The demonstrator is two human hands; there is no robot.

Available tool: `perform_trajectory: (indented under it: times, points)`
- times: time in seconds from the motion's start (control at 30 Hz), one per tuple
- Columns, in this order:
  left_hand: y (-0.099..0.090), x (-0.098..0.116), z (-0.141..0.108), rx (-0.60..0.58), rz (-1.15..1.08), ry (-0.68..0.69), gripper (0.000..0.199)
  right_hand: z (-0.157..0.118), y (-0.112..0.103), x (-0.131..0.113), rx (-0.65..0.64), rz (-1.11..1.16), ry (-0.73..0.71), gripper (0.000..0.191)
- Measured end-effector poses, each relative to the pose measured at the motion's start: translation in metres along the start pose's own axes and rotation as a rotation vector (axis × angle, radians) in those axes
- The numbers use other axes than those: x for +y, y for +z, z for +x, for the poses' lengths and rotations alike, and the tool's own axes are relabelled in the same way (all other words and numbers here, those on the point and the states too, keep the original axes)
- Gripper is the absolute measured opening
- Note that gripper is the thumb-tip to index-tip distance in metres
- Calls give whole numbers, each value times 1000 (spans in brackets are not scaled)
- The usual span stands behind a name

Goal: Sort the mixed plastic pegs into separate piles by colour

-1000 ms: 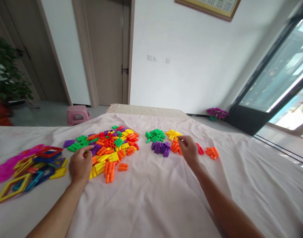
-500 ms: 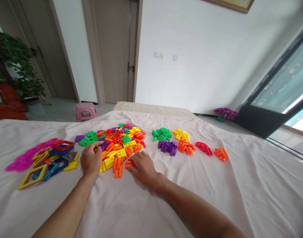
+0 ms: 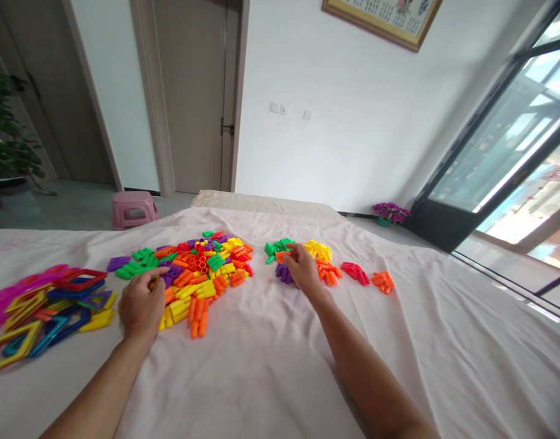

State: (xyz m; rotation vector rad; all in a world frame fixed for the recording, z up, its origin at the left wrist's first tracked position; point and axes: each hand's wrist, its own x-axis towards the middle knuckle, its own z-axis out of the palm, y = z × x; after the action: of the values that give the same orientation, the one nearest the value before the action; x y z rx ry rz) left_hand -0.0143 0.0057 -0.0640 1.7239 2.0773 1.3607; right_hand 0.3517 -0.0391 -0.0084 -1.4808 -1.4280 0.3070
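My right hand [image 3: 302,268] pinches an orange plastic building piece [image 3: 280,257] above the small sorted groups. Under and behind it lie a purple group [image 3: 284,274] and a green group [image 3: 278,246], both partly covered by the hand. My left hand [image 3: 143,302] rests at the left edge of a mixed pile of tube-shaped pieces [image 3: 200,262], its fingers curled beside some purple ones. A bit of yellow shows at its fingertips, but I cannot tell whether it is held. Joined orange tubes [image 3: 198,317] lie at the pile's near side.
Yellow [image 3: 317,250], orange [image 3: 329,273] and red [image 3: 355,273] groups lie to the right, with another orange group [image 3: 383,281] at the far end. Flat magnetic-looking frames [image 3: 55,323] overlap at the left. A pale cloth [image 3: 262,378] covers the table. A pink stool [image 3: 133,210] stands beyond.
My right hand has moved from the pile's near right edge to the sorted groups, carrying an orange piece. My left hand stays beside the pile. The view has shifted somewhat to the right.
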Motion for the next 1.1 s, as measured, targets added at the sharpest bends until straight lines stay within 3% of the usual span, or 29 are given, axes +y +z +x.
perform_trajectory:
  times: [0.13, 0.27, 0.43, 0.57, 0.7, 0.77, 0.83, 0.93, 1.1]
  points:
    - [1, -2, 1, -5, 10, 9, 32, 24, -56, 40, 126, 25, 195, 34]
    - [1, -3, 1, -4, 7, 15, 33, 24, -92, 77, 211, -240, 307, 36]
    - [-2, 1, 0, -18, 1, 8, 33, 14, -106, 101, 254, -419, 404, 31]
    - [-3, 3, 0, -13, -8, 3, 33, 13, -103, 96, 327, -514, 408, 38]
    - [-2, 3, 0, -2, -47, 14, 32, 17, -76, 66, 374, -462, 115, 37]
    - [-2, 4, -1, 1, -57, 8, 32, 13, -50, 42, 297, -355, -83, 32]
    - [-2, 5, -1, 5, -61, 4, 32, 0, -18, 15, 133, -248, -234, 25]
    - [-3, 5, -1, 4, -65, 7, 31, -31, 29, -23, -181, -118, -342, 23]
    - [-2, 4, -2, 10, -73, 20, 30, -74, 80, -60, -502, -167, -618, 43]
